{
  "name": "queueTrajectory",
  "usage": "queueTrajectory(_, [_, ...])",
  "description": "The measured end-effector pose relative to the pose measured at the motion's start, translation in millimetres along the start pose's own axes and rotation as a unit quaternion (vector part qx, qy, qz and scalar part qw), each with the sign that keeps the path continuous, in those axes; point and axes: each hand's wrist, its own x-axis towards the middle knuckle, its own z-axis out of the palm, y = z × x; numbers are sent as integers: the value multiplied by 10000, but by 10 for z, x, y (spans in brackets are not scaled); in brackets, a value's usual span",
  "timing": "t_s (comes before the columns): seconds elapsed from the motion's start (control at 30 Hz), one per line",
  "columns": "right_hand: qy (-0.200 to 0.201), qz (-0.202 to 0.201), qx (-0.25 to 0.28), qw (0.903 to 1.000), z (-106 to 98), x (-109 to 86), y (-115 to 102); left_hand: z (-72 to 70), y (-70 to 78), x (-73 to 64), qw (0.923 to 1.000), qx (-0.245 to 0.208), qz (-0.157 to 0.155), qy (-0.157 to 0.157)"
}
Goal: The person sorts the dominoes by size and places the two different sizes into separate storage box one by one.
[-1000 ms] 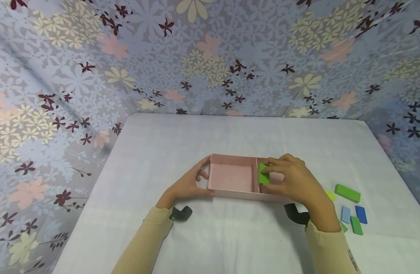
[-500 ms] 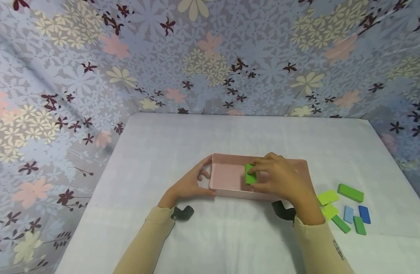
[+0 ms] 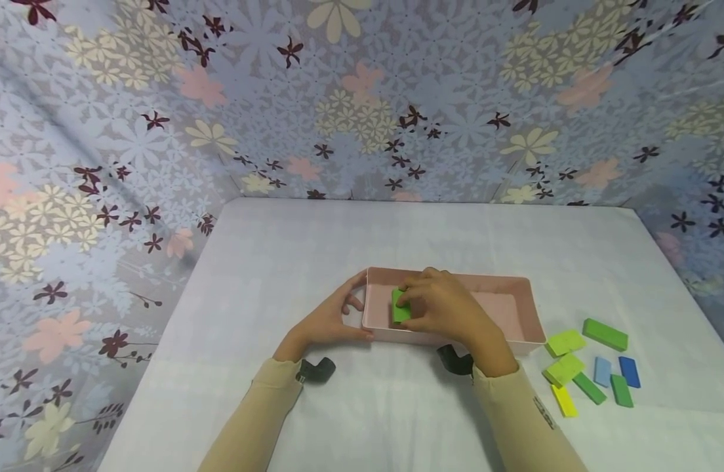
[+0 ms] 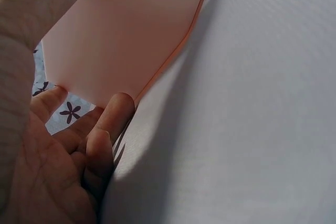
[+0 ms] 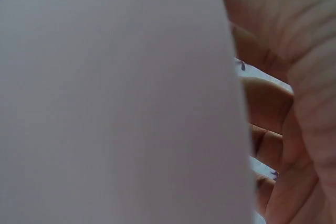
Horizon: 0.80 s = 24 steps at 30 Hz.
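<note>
Inside the pink rectangular tray [image 3: 508, 313], the right hand [image 3: 450, 307] is pinching a bright green rectangular block [image 3: 399, 313], which is now farther left than before, near the end which the left hand [image 3: 323, 321] grips steadily.

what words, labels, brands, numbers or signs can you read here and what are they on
None can be read in any view.
Right sleeve: a dark mark, too small and blurred to tell if it is lettering.
Box, held block and loose blocks: no lettering that can be made out.
</note>
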Motion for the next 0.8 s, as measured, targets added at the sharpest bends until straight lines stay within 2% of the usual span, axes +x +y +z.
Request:
queueTrajectory(0.3, [-218,-70,8,9997,117,161,-63,-9,1,-4,10000,5,-16,17])
queueTrajectory(0.57, [-304,-39,149,9994,198,201,-65,4,-9,20,9999,-100,110,-42])
queueTrajectory(0.8, [-392,8,70,9992,263,260,-77,-7,-4,4,9999,-104,17,-28])
